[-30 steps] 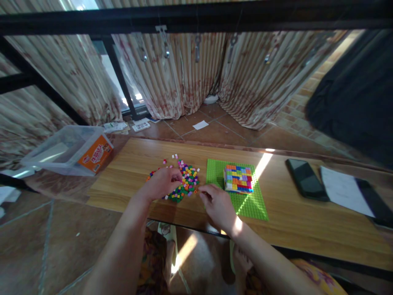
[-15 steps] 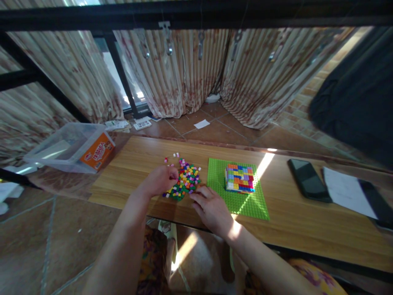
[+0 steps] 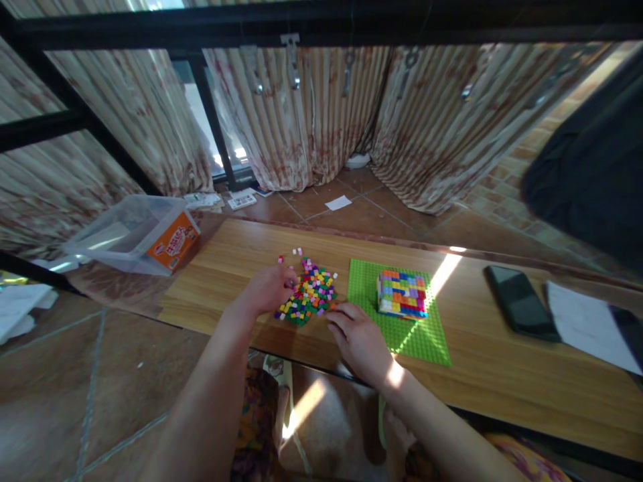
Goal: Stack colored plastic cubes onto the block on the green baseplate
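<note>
A loose pile of tiny coloured toy bricks (image 3: 312, 289) lies on the wooden table. At the pile's left side is my left hand (image 3: 271, 289), its thumb and fingers pinched together; a small dark purplish bit shows at the tips, too small to name. My right hand (image 3: 358, 336) rests low at the pile's right edge, fingers curled and close together. An orange brick (image 3: 332, 306) shows by its fingertips; what they grip is hidden. To the right, a block built of multicoloured bricks (image 3: 402, 294) sits on a green baseplate (image 3: 362, 281).
Beyond the table's left end stands a clear plastic box (image 3: 125, 248) with an orange label. On the table's right are a dark phone (image 3: 522, 302) and a white sheet of paper (image 3: 583, 314). Curtains (image 3: 321, 127) hang behind a dark metal bar (image 3: 321, 25).
The whole view has shifted, so everything appears slightly further right. My left hand stays pinched at the pile's left side, and my right hand keeps its place at the right edge.
</note>
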